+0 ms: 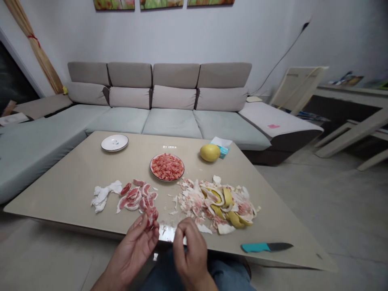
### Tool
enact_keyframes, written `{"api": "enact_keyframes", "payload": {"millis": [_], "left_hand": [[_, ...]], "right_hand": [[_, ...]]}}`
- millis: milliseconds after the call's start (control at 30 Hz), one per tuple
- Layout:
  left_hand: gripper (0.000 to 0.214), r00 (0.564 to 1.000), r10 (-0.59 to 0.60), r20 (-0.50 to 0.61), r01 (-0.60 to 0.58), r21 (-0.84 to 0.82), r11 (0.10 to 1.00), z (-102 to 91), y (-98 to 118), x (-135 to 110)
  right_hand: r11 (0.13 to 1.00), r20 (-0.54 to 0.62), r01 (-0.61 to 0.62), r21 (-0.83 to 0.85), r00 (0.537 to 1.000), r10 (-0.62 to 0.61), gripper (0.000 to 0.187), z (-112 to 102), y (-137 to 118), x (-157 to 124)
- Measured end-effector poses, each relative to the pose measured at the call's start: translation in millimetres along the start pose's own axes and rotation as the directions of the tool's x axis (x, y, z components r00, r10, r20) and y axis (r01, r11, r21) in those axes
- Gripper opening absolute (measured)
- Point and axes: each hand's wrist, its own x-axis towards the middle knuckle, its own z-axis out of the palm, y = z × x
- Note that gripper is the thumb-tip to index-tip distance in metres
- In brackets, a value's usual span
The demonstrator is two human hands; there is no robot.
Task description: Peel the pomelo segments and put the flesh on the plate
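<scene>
**The left hand (131,252) pinches a pomelo segment (152,215) over the near edge of the table (69,194)**

The fingers of the left hand curl around the pink segment, holding it up just beyond the near edge of the beige table top. The right hand (189,250) is just beside it, its fingers bunched and pointing down; whether they pinch a scrap of anything, I cannot tell.

Left of the hands lies a loose group of pink segments in torn membrane (136,196), with a crumpled white tissue (102,198) farther left. To the right sits a heap of white pith and yellow rind (215,206). Farther away, a round plate of pink pulp (167,167) stands mid-table, with a white plate (114,142) to its far left. A whole yellow pomelo (209,152) rests against a tissue box (222,148). A knife with a teal handle (266,247) lies near the right corner. Beyond the table runs a long grey sofa (169,121).
</scene>
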Motion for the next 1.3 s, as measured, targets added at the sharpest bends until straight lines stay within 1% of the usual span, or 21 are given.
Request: {"api": "enact_keyframes", "payload": {"millis": [67,100,133,167,200,233,267,333,367,433,467,533,600,633,700,800,867,1000,1067,1200,1300], "left_hand": [[0.019,0.999,0.047,0.015,-0.048,0.091,0.995,-1.2,3,-1],[0.02,0.997,0.078,0.023,-0.081,0.139,0.987,-1.7,4,-2],[0.021,0.993,0.11,0.033,-0.114,0.183,0.977,-2.0,5,-3],[0.021,0.989,0.139,0.045,-0.145,0.222,0.964,-2.1,6,-4],[0.022,0.985,0.163,0.058,-0.173,0.259,0.95,-2.0,7,-5],[0.024,0.981,0.183,0.072,-0.196,0.3,0.934,-1.8,8,-6],[0.025,0.976,0.198,0.086,-0.216,0.349,0.912,-1.5,9,-8],[0.027,0.965,0.235,0.12,-0.264,0.457,0.849,-1.4,10,-8],[0.027,0.956,0.255,0.143,-0.292,0.508,0.81,-1.9,10,-8],[0.026,0.935,0.297,0.195,-0.353,0.586,0.729,-4.1,10,-6],[0.026,0.925,0.307,0.222,-0.378,0.609,0.698,-5.7,9,-4],[0.028,0.916,0.305,0.261,-0.401,0.634,0.661,-9.1,8,0],[0.031,0.909,0.295,0.294,-0.417,0.641,0.645,-11.4,8,3],[0.031,0.905,0.286,0.315,-0.425,0.643,0.638,-11.9,7,3],[0.029,0.902,0.249,0.354,-0.428,0.647,0.631,-11.3,8,2],[0.022,0.906,0.183,0.383,-0.404,0.649,0.644,-8.6,9,-1],[0.02,0.905,0.177,0.386,-0.403,0.651,0.643,-6.9,9,-3],[0.021,0.903,0.197,0.382,-0.419,0.68,0.602,-5.3,8,-4],[0.021,0.905,0.229,0.358,-0.423,0.696,0.581,-4.5,6,-4],[0.023,0.901,0.283,0.329,-0.434,0.711,0.553,-1.6,2,-6],[0.024,0.895,0.303,0.328,-0.445,0.71,0.545,-0.6,0,-5]], "right_hand": [[0.981,0.032,-0.062,-0.182,0.997,0.069,0.029,-10,24,9],[0.956,0.09,-0.08,-0.282,0.99,0.11,0.03,-16,37,14],[0.926,0.179,-0.085,-0.369,0.971,0.161,0.025,-21,51,18],[0.892,0.252,-0.091,-0.444,0.942,0.221,0.013,-26,63,21],[0.849,0.303,-0.091,-0.52,0.91,0.283,0.016,-31,74,24],[0.797,0.316,-0.1,-0.596,0.883,0.347,0.026,-35,82,27],[0.75,0.316,-0.108,-0.653,0.861,0.399,0.026,-38,88,29],[0.684,0.283,-0.132,-0.717,0.842,0.459,0.014,-43,92,31],[0.691,0.276,-0.145,-0.708,0.844,0.46,0.021,-44,90,33],[0.783,0.295,-0.172,-0.598,0.861,0.414,0.02,-45,80,35],[0.85,0.318,-0.186,-0.492,0.871,0.374,0.018,-45,72,36],[0.955,0.392,-0.214,-0.206,0.876,0.281,0.035,-44,51,37],[0.961,0.485,-0.27,0.056,0.849,0.21,0.039,-43,27,38],[0.943,0.524,-0.297,0.15,0.833,0.179,0.038,-42,16,39],[0.91,0.547,-0.32,0.263,0.826,0.132,0.035,-40,-3,40],[0.914,0.542,-0.273,0.301,0.837,0.072,0.024,-39,-16,42],[0.928,0.541,-0.24,0.283,0.839,0.052,0.02,-38,-18,42],[0.946,0.512,-0.185,0.266,0.858,0.024,0.023,-34,-15,40],[0.949,0.471,-0.165,0.268,0.882,0.021,0.024,-30,-14,36],[0.937,0.4,-0.194,0.29,0.914,0.065,0.022,-20,-13,28],[0.91,0.372,-0.254,0.328,0.92,0.123,0.023,-16,-12,27]]}}
